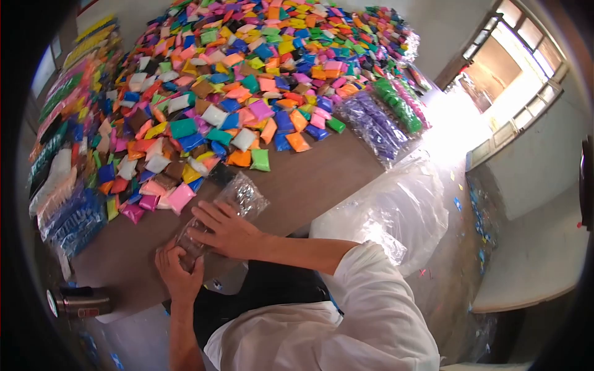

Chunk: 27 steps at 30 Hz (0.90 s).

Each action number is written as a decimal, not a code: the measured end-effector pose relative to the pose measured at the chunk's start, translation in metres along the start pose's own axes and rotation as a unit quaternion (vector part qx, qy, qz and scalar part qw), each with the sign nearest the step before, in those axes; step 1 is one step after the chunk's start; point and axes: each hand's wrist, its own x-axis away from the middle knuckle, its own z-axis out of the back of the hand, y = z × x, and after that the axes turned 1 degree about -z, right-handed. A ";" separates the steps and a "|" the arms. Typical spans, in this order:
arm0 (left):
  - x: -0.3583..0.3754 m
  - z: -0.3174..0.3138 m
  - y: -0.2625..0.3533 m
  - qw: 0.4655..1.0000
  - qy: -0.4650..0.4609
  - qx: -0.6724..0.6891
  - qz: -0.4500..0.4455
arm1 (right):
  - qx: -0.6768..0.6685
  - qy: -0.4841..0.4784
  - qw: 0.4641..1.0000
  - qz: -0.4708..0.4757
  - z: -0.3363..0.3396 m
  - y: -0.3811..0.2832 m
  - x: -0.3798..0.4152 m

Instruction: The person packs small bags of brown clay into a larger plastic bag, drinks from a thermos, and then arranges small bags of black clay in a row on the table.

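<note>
One clear, crinkled plastic package (245, 195) lies on the brown table (309, 188), between 8 and 9 o'clock from the centre of the view, its long axis slanting from about 7 to 1 o'clock and its broader, shiny end pointing to 1. Two hands are on it: the right hand (229, 234) lies across its middle, open, fingers spread toward 10 o'clock, pressing without a visible grip; the left hand (178, 269) is at its 7 o'clock end, fingers curled and thumb apart, though I cannot tell whether it grips. One dark packet (221, 175) sits beside the shiny end, toward 12. From 10 to 1 o'clock spreads a heap of small coloured packets (216, 117), too many to count. Three bagged bundles lie toward 1 to 2 o'clock: one purple bundle (376, 127), one green bundle (398, 105) and one pink bundle (413, 102). Layered bundles (71, 216), their number unclear, line the 9 o'clock side. One metal tumbler (86, 303) lies toward 8 o'clock, its reddish label (88, 313) unreadable. One large clear plastic sheet (408, 213) drapes toward 4.
</note>
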 end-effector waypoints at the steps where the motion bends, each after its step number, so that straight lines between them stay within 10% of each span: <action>1: 0.001 0.002 0.001 1.000 -0.002 -0.007 0.000 | 0.004 -0.013 1.000 0.009 0.002 0.003 0.000; 10: 0.001 0.001 0.001 1.000 -0.007 0.019 0.022 | 0.024 -0.046 0.995 0.081 -0.009 0.024 -0.009; 18: -0.025 0.029 0.013 0.990 -0.006 0.119 0.079 | -0.098 -0.237 0.963 -0.081 0.060 0.048 -0.007; 24: -0.006 0.020 -0.031 0.914 0.046 0.283 0.287 | -0.269 -0.474 0.713 -0.442 0.140 0.103 -0.014; 27: 0.010 0.008 -0.035 0.945 0.009 0.201 0.258 | -0.282 -0.491 0.716 -0.410 0.115 0.136 0.012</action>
